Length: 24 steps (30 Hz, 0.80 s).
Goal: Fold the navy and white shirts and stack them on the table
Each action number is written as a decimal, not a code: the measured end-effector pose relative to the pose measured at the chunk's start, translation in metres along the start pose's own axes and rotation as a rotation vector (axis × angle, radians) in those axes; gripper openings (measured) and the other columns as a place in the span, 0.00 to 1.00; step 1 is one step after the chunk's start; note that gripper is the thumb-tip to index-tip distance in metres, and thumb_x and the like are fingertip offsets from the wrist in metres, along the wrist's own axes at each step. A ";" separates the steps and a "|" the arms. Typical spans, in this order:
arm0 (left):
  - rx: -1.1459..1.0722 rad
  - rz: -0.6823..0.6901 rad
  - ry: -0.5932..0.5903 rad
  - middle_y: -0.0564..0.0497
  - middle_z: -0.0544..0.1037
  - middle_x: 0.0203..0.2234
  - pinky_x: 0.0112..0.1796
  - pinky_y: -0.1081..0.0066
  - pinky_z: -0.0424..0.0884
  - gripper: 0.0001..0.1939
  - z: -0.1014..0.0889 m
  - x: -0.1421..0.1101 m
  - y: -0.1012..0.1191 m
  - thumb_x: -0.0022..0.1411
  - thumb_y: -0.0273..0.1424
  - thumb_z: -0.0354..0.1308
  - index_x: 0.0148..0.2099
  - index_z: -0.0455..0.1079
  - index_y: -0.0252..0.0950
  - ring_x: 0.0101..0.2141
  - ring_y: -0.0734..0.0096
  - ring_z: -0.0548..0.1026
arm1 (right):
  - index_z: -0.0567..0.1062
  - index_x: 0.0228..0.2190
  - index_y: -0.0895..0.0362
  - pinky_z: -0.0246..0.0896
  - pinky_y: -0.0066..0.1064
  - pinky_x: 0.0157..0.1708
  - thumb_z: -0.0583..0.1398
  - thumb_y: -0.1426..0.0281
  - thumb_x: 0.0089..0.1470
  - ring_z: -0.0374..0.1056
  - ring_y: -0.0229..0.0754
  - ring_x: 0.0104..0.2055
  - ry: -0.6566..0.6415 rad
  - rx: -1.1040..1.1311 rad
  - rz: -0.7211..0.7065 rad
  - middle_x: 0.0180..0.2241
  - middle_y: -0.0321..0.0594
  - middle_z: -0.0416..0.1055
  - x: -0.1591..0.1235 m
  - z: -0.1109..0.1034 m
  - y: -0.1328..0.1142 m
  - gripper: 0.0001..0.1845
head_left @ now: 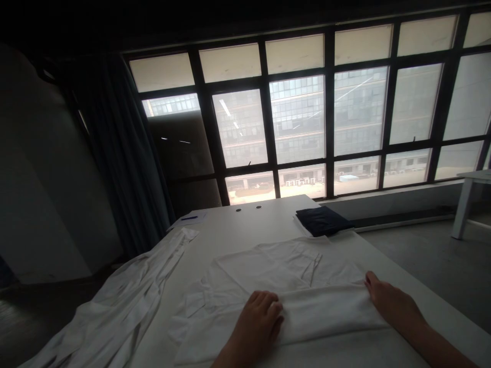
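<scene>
A white shirt (264, 268) lies spread on the white table (245, 225), its far part flat and its near part doubled over into a straight-edged band. At the right end of that fold, my right hand (393, 301) pinches the fabric edge between thumb and fingers. My left hand (255, 324) sits near the middle of the fold, fingers curled down and closed on the cloth. Some wrinkles run across the shirt's far part, and a dark slit shows near its centre right.
Crumpled white garments (126, 301) hang along the table's left side. A folded dark navy cloth (324, 221) rests at the right edge. Paper with a blue pen (189, 218) lies at the far left. Beyond are a dark curtain (123, 153), large windows and another white table (464, 204).
</scene>
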<state>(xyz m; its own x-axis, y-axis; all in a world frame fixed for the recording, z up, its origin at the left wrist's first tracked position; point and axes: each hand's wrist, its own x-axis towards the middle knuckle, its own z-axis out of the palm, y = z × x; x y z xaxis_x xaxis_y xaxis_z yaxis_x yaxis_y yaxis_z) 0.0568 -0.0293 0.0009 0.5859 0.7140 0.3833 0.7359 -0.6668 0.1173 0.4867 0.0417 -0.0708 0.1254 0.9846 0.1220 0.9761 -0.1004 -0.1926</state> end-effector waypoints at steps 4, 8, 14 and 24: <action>-0.166 0.004 -0.201 0.51 0.58 0.69 0.65 0.55 0.54 0.26 0.008 0.005 0.015 0.72 0.42 0.51 0.69 0.56 0.50 0.68 0.57 0.55 | 0.67 0.40 0.53 0.57 0.37 0.28 0.41 0.62 0.68 0.75 0.52 0.31 0.016 0.011 -0.024 0.31 0.48 0.77 -0.002 0.001 0.001 0.18; -0.206 -0.125 -0.329 0.54 0.47 0.72 0.68 0.51 0.45 0.30 0.015 0.003 0.010 0.73 0.48 0.46 0.73 0.47 0.53 0.70 0.56 0.45 | 0.70 0.37 0.54 0.57 0.38 0.29 0.42 0.66 0.67 0.74 0.51 0.31 0.092 -0.038 -0.058 0.31 0.48 0.76 -0.002 -0.010 0.002 0.18; -0.202 -0.136 -0.331 0.56 0.43 0.72 0.69 0.50 0.39 0.33 0.020 0.004 0.006 0.71 0.52 0.46 0.73 0.45 0.54 0.71 0.57 0.41 | 0.76 0.43 0.56 0.63 0.44 0.47 0.52 0.72 0.62 0.71 0.52 0.47 0.346 -0.008 -0.442 0.46 0.53 0.75 -0.023 -0.028 -0.075 0.15; -0.159 -0.113 -0.260 0.53 0.45 0.72 0.69 0.54 0.44 0.34 0.017 -0.004 0.005 0.73 0.49 0.45 0.74 0.41 0.49 0.70 0.59 0.45 | 0.46 0.70 0.48 0.40 0.49 0.69 0.50 0.58 0.68 0.44 0.52 0.72 -0.107 0.272 -0.912 0.71 0.38 0.45 -0.067 0.011 -0.183 0.34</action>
<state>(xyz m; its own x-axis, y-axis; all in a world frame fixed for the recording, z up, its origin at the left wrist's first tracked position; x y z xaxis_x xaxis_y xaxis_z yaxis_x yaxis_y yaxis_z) 0.0638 -0.0324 -0.0154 0.5855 0.8024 0.1156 0.7511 -0.5906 0.2950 0.2973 -0.0040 -0.0546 -0.6928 0.6766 0.2495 0.6137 0.7348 -0.2888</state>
